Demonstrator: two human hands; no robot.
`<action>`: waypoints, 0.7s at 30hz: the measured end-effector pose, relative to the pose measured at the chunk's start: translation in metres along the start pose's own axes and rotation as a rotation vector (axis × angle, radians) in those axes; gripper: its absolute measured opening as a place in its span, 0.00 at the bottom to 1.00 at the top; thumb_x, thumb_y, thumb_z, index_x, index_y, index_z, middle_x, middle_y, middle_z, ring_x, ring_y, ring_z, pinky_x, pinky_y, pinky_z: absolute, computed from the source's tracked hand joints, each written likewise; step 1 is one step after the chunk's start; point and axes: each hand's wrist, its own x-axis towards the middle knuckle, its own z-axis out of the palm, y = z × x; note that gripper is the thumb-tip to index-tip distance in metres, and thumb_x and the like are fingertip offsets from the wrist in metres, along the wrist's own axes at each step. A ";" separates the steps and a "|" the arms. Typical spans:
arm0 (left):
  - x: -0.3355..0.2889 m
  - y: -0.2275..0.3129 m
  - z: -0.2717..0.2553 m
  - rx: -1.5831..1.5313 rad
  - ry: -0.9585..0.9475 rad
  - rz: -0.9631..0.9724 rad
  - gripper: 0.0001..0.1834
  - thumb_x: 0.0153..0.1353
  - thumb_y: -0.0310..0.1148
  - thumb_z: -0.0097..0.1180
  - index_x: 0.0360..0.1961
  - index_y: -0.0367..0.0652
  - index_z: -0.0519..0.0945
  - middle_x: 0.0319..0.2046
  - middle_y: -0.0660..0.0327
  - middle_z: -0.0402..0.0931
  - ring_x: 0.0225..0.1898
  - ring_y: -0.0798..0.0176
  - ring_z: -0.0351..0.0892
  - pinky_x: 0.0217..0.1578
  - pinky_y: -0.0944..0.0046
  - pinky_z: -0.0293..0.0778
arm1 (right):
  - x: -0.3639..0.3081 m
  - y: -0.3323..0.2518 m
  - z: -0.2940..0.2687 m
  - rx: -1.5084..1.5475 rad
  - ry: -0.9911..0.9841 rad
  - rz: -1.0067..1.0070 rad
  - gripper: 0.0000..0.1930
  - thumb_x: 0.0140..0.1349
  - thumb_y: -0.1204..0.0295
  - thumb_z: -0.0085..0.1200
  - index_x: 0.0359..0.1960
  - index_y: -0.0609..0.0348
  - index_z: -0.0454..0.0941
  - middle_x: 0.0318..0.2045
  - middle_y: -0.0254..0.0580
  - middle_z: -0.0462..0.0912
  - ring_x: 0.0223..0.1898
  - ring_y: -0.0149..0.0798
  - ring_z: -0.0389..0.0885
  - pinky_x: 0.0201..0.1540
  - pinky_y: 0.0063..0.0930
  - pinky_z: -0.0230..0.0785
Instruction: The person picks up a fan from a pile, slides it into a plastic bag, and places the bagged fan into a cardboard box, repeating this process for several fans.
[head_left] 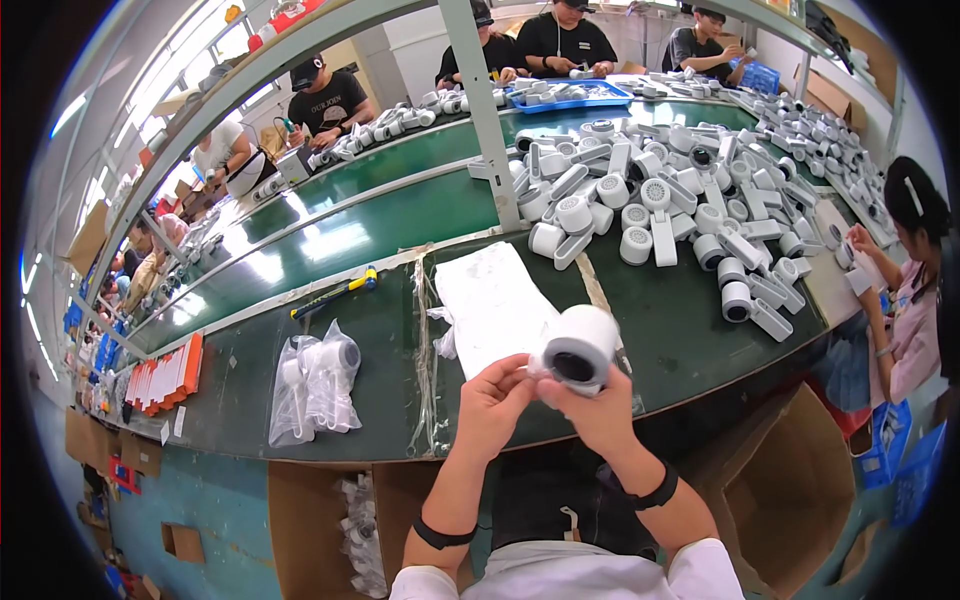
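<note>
A white handheld fan (583, 335) with a round, dark-centred end is raised in front of me, just above the front edge of the bench. My right hand (600, 412) is wrapped round its lower side. At its left side, my left hand (497, 395) is closed in a pinch; the fingertips partly hide what they grip there. Behind the fan lies a stack of white sheets or bags (490, 295). Two more fans in clear plastic bags (316, 385) rest on the dark green bench to the left.
A big heap of white fans (660, 190) covers the bench's right side. A yellow-and-black hammer (340, 291) and orange-edged cards (168, 375) lie left. A metal post (486, 120) stands ahead. Open cardboard boxes (790, 490) flank me below. Co-workers sit across and at the right.
</note>
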 end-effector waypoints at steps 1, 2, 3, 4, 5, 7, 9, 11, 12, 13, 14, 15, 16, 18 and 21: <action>0.000 0.000 0.001 0.000 -0.002 0.001 0.17 0.61 0.18 0.56 0.53 0.29 0.75 0.41 0.53 0.82 0.40 0.67 0.82 0.44 0.69 0.78 | -0.001 -0.001 0.002 0.001 -0.044 0.006 0.12 0.52 0.75 0.69 0.37 0.63 0.81 0.32 0.33 0.84 0.33 0.24 0.79 0.34 0.20 0.72; -0.001 0.000 0.001 0.013 -0.012 0.010 0.18 0.61 0.18 0.56 0.53 0.30 0.76 0.40 0.55 0.82 0.40 0.69 0.81 0.43 0.71 0.77 | -0.001 0.002 0.001 0.015 -0.047 0.029 0.13 0.52 0.76 0.69 0.38 0.63 0.81 0.33 0.33 0.84 0.33 0.25 0.80 0.36 0.20 0.73; -0.001 0.001 0.001 0.026 -0.022 0.019 0.18 0.62 0.19 0.56 0.54 0.31 0.76 0.40 0.56 0.83 0.40 0.70 0.81 0.41 0.73 0.75 | 0.001 0.003 -0.001 0.015 -0.046 0.027 0.13 0.52 0.76 0.69 0.38 0.63 0.81 0.33 0.33 0.84 0.33 0.25 0.80 0.36 0.20 0.73; -0.002 0.000 0.000 0.029 -0.018 0.019 0.18 0.62 0.19 0.56 0.54 0.31 0.76 0.40 0.56 0.83 0.40 0.70 0.81 0.41 0.73 0.75 | 0.002 0.006 -0.002 0.047 -0.035 0.039 0.14 0.52 0.76 0.69 0.39 0.63 0.81 0.32 0.33 0.84 0.33 0.25 0.80 0.36 0.21 0.73; -0.002 -0.001 -0.002 0.076 -0.003 0.031 0.17 0.62 0.19 0.56 0.53 0.30 0.76 0.40 0.55 0.83 0.39 0.68 0.82 0.42 0.70 0.77 | 0.004 0.010 -0.003 0.080 -0.024 0.052 0.14 0.51 0.77 0.68 0.40 0.63 0.80 0.32 0.33 0.84 0.33 0.25 0.80 0.36 0.21 0.73; -0.003 -0.001 -0.004 0.124 0.012 0.044 0.17 0.62 0.18 0.56 0.53 0.29 0.75 0.40 0.53 0.83 0.39 0.66 0.82 0.43 0.67 0.79 | 0.005 0.018 -0.006 0.052 0.024 0.034 0.12 0.51 0.79 0.66 0.37 0.62 0.80 0.31 0.33 0.83 0.32 0.25 0.80 0.35 0.22 0.73; -0.001 0.003 -0.002 0.069 0.084 0.033 0.18 0.60 0.16 0.55 0.52 0.30 0.76 0.40 0.53 0.82 0.39 0.64 0.83 0.42 0.65 0.80 | 0.006 0.019 -0.006 0.031 0.124 0.046 0.09 0.51 0.80 0.64 0.34 0.62 0.79 0.30 0.33 0.83 0.31 0.25 0.79 0.34 0.22 0.73; 0.000 0.005 -0.005 -0.165 0.103 0.006 0.17 0.60 0.16 0.54 0.51 0.29 0.76 0.40 0.53 0.81 0.40 0.65 0.82 0.42 0.65 0.80 | 0.006 0.019 -0.006 0.039 0.159 0.066 0.07 0.51 0.81 0.62 0.32 0.62 0.78 0.28 0.33 0.82 0.28 0.25 0.79 0.33 0.22 0.72; 0.001 0.005 -0.007 -0.400 0.118 -0.022 0.17 0.60 0.16 0.53 0.51 0.29 0.76 0.40 0.53 0.80 0.41 0.65 0.82 0.42 0.64 0.81 | 0.008 0.023 -0.008 0.046 0.180 0.076 0.07 0.51 0.81 0.62 0.33 0.62 0.78 0.27 0.33 0.81 0.27 0.26 0.78 0.32 0.22 0.72; 0.001 0.005 -0.010 -0.400 0.118 -0.022 0.17 0.60 0.16 0.53 0.51 0.29 0.76 0.40 0.53 0.80 0.41 0.65 0.82 0.42 0.64 0.81 | 0.008 0.026 -0.009 0.053 0.202 0.086 0.07 0.52 0.81 0.61 0.33 0.62 0.78 0.27 0.33 0.81 0.26 0.26 0.78 0.31 0.22 0.71; 0.001 0.005 -0.013 -0.455 0.099 -0.045 0.17 0.59 0.16 0.52 0.51 0.29 0.76 0.40 0.54 0.80 0.40 0.66 0.81 0.41 0.65 0.80 | 0.007 0.026 -0.009 0.053 0.202 0.085 0.07 0.52 0.81 0.61 0.33 0.62 0.78 0.27 0.33 0.81 0.26 0.26 0.78 0.31 0.22 0.71; 0.001 0.004 -0.014 -0.510 0.080 -0.067 0.18 0.59 0.16 0.51 0.51 0.29 0.76 0.41 0.54 0.79 0.39 0.67 0.80 0.40 0.66 0.79 | 0.005 0.027 -0.007 0.073 0.216 0.086 0.07 0.52 0.81 0.61 0.32 0.62 0.78 0.26 0.33 0.81 0.25 0.26 0.78 0.30 0.22 0.71; 0.001 0.004 -0.011 -0.511 0.078 -0.069 0.18 0.59 0.16 0.51 0.51 0.29 0.76 0.41 0.54 0.79 0.39 0.67 0.80 0.40 0.66 0.79 | 0.002 0.028 -0.005 0.090 0.232 0.086 0.06 0.52 0.81 0.61 0.32 0.63 0.78 0.25 0.33 0.80 0.24 0.26 0.77 0.30 0.21 0.70; 0.000 0.002 0.000 -0.137 0.101 -0.003 0.14 0.60 0.18 0.51 0.48 0.29 0.78 0.36 0.58 0.79 0.33 0.70 0.78 0.36 0.70 0.76 | -0.005 0.038 -0.004 0.041 0.232 0.017 0.06 0.52 0.81 0.61 0.31 0.63 0.78 0.26 0.33 0.81 0.25 0.26 0.77 0.30 0.21 0.70; 0.001 -0.007 -0.002 0.096 0.175 0.032 0.12 0.59 0.19 0.53 0.45 0.30 0.80 0.33 0.59 0.80 0.30 0.71 0.77 0.31 0.72 0.73 | -0.008 0.033 -0.009 0.032 0.213 0.045 0.07 0.52 0.81 0.61 0.33 0.62 0.78 0.27 0.32 0.81 0.28 0.25 0.78 0.32 0.21 0.70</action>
